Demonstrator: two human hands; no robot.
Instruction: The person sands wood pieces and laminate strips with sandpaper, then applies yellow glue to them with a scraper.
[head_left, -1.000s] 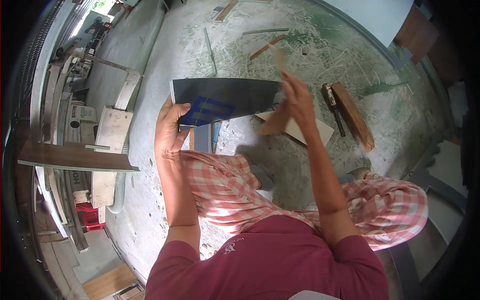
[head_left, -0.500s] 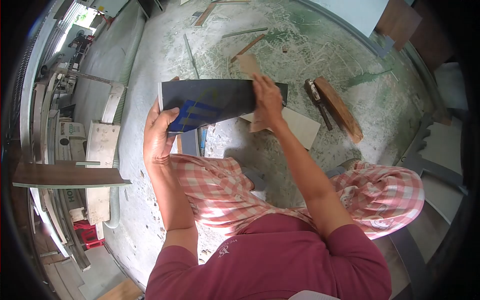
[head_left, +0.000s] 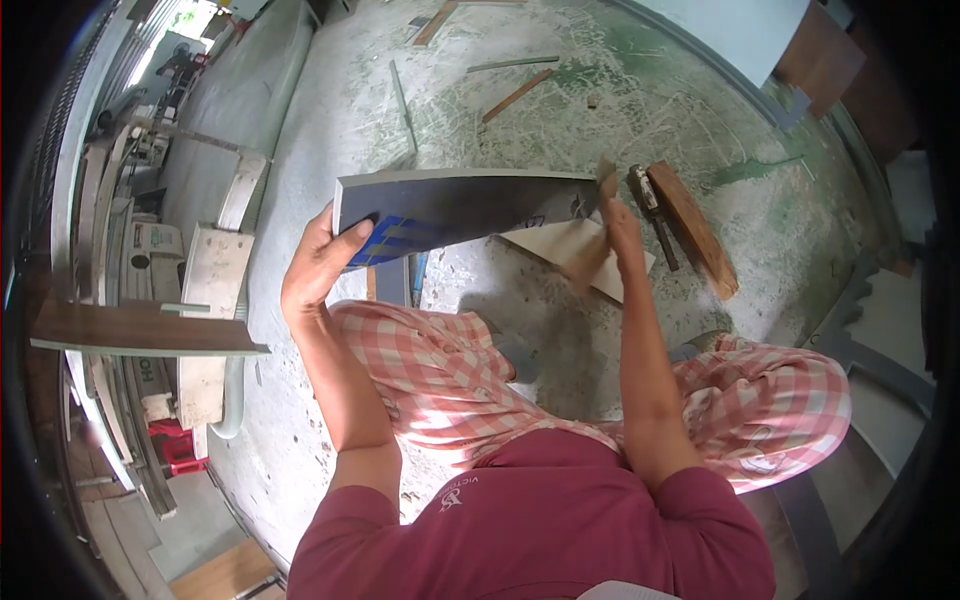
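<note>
A dark curved panel with pale edges and blue printing is held up in front of me. My left hand grips its left end, thumb on the dark face and fingers behind. At the panel's right end is my right hand, closed on a bent tan sheet that looks like sandpaper and is smeared by motion. The sheet's upper part shows above the hand, and the hand's fingers are partly hidden. Below the panel, a pale flat board lies on the floor.
A wooden block lies to the right beside a dark-handled tool. Thin strips are scattered farther off on the concrete floor. Stacked boards and a ribbed hose line the left side. Sheets lie at right.
My right hand has slid rightward with the tan sheet to the panel's right end. The panel has tilted, showing its pale upper edge; my left hand keeps its grip.
</note>
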